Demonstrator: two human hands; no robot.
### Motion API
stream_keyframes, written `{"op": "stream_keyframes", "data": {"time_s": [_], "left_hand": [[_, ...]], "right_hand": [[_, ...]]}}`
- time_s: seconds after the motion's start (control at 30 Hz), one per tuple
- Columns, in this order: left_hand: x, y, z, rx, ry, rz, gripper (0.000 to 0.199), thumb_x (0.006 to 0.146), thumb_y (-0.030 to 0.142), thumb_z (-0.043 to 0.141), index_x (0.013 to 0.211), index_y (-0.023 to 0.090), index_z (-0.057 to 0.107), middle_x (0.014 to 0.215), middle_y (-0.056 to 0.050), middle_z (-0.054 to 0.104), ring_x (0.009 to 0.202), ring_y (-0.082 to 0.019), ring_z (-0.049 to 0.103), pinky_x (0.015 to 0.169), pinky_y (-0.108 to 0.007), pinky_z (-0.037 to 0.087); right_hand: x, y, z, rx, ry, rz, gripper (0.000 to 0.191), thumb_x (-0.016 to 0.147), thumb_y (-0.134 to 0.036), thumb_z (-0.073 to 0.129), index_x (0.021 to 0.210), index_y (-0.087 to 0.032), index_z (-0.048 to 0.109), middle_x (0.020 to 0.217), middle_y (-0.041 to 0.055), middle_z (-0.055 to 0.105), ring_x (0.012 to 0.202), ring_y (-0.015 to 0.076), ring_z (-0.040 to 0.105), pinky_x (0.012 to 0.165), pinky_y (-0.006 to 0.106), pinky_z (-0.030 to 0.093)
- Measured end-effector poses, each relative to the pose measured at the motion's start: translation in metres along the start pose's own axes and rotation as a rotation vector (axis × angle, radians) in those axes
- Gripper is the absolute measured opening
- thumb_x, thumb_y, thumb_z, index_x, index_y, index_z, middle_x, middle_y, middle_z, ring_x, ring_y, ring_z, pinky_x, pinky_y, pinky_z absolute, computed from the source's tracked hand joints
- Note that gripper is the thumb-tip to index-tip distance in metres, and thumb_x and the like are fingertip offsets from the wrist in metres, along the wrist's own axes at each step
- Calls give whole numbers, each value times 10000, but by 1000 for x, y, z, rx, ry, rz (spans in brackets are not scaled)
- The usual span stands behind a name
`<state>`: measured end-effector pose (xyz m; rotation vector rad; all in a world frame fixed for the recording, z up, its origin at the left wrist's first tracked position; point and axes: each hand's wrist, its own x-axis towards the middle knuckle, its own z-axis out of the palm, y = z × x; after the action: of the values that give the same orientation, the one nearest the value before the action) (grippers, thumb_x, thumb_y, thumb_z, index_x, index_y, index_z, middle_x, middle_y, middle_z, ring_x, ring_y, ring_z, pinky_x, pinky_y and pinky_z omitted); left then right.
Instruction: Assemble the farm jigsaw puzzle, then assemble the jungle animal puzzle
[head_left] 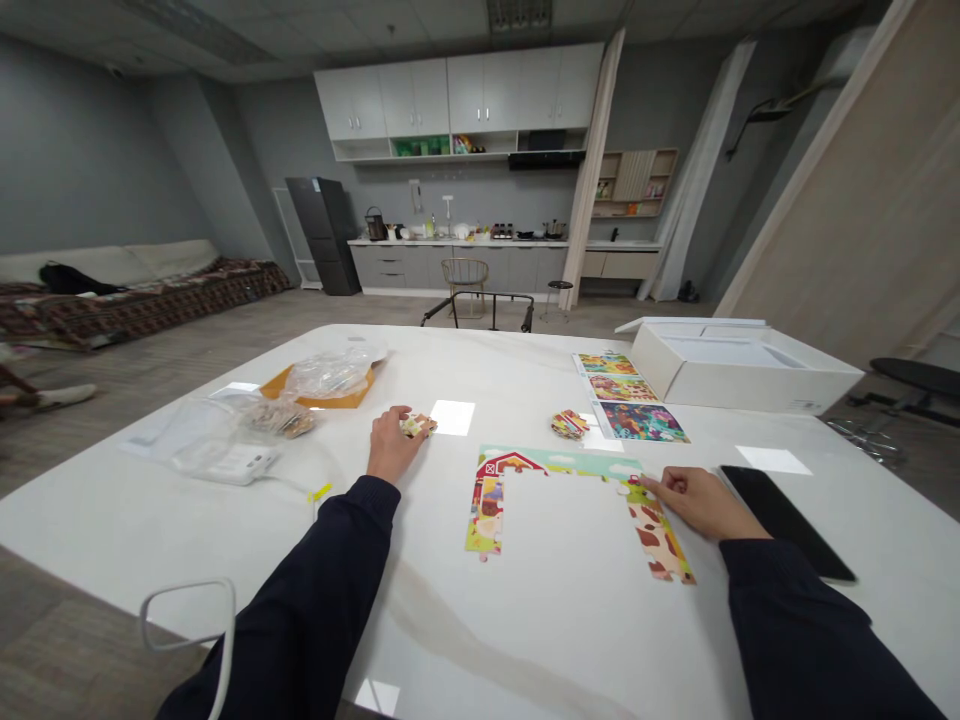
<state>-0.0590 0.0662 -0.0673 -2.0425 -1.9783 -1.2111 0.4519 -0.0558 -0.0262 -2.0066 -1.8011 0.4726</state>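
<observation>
Stretching along the far wall, the kitchen cabinets (461,95) stand well beyond the white table (555,620) I am working at. Toward its far right corner sits an open white box (739,385). Nearer me, slightly right of the middle, lies the puzzle border (559,462), joined along the top and down both sides, its near side open: a red barn at its left corner, brown-and-white patches down its right arm. On the far left, a yellow tray (274,386) carries crumpled clear plastic (334,370). A dark tablet (787,525) lies flat just beside my right hand (694,495), which is mostly curled, its fingertips at the border's upper right corner; I cannot tell whether they pinch a piece. Three printed pictures (621,387) lie in a column near the box. My left hand (391,443) is half closed, fingers bent over a small heap of puzzle pieces (418,426); whether it grips one, I cannot tell. Another small pile of pieces (570,425) rests just beyond the border's top edge.
</observation>
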Motion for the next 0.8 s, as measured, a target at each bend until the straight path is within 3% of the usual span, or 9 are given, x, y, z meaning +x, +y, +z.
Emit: {"op": "stream_keyframes", "data": {"time_s": [0.1, 0.3, 0.4, 0.47, 0.53, 0.67, 0.73, 0.8], "left_hand": [[-1, 1, 0, 14, -15, -44, 471, 764, 351, 783, 1153, 213, 556, 1114, -91, 680, 1091, -309, 613, 968, -459, 484], [0, 4, -7, -45, -62, -73, 456, 772, 324, 757, 1167, 209, 561, 1038, -56, 691, 1076, -301, 596, 966, -447, 480], [-4, 23, -17, -97, -39, -61, 481, 741, 309, 785, 1162, 227, 568, 1034, -50, 685, 1087, -296, 587, 979, -447, 478], [-14, 51, -26, -153, -47, 31, 483, 730, 283, 801, 1154, 238, 574, 1061, -52, 677, 1081, -289, 584, 985, -449, 474], [-33, 94, -32, -248, -112, 174, 445, 748, 281, 803, 1130, 242, 578, 1084, -53, 666, 1078, -277, 581, 1004, -451, 461], [-90, 187, -34, -457, -392, 355, 435, 732, 218, 818, 1091, 274, 581, 1118, -43, 644, 1111, -274, 557, 981, -451, 457], [-116, 220, -30, -506, -515, 397, 433, 710, 244, 853, 1047, 273, 582, 1073, -39, 644, 1064, -273, 560, 937, -451, 459], [-132, 239, -25, -503, -615, 437, 452, 688, 312, 895, 1022, 267, 593, 997, -31, 650, 1005, -270, 560, 882, -440, 455]], "right_hand": [[0, -1, -1, -1, 2, 6, 627, 726, -829, 557, 539, -236, 481, 534, 18, 537, 544, 179, 478, 526, 299, 320], [-1, -5, -2, 6, 12, -14, 622, 731, -815, 571, 510, -240, 485, 522, 34, 550, 526, 190, 493, 505, 304, 328], [1, -1, 0, 15, 17, -14, 615, 736, -806, 578, 515, -238, 497, 521, 31, 553, 522, 188, 492, 504, 304, 328], [2, 2, 2, 22, 26, -18, 602, 747, -789, 591, 525, -237, 503, 517, 22, 547, 518, 182, 482, 504, 301, 319], [2, 5, 3, 30, 33, -22, 585, 758, -769, 607, 537, -234, 515, 517, 15, 547, 522, 176, 480, 508, 297, 314], [0, 4, 3, 34, 32, -14, 565, 762, -738, 636, 551, -224, 538, 554, 22, 591, 556, 173, 519, 536, 284, 334], [0, 2, 2, 34, 50, 8, 553, 767, -722, 645, 558, -221, 540, 566, 23, 602, 568, 169, 528, 546, 275, 345], [0, 2, 2, 40, 59, 12, 546, 776, -709, 650, 569, -215, 547, 578, 22, 608, 578, 164, 531, 554, 270, 353]]}}
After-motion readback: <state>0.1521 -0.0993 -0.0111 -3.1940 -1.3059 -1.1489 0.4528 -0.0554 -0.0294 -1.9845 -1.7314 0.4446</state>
